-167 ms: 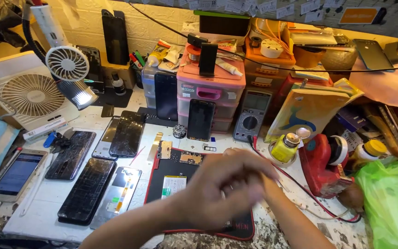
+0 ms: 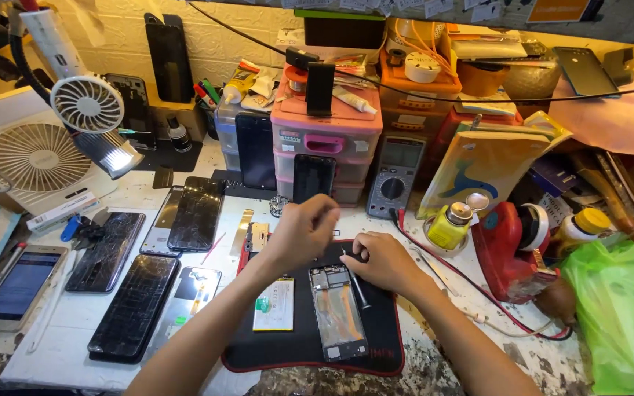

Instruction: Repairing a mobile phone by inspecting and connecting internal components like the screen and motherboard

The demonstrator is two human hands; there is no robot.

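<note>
both hands (image 2: 343, 246) meet over a rectangular metal phone frame (image 2: 337, 309) (glossy, opened).

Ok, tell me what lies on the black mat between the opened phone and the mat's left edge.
In the head view, a flat white battery lies on the black mat, left of the opened phone.

black mat (image 2: 383, 345) red-edged, pink drawer box (image 2: 326, 132), green bag (image 2: 625, 315)

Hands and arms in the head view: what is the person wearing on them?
Nothing shows on either. The left hand and right hand are bare, without gloves, rings or a watch, and both forearms are uncovered down to the bottom edge, with no sleeve in view.
</note>
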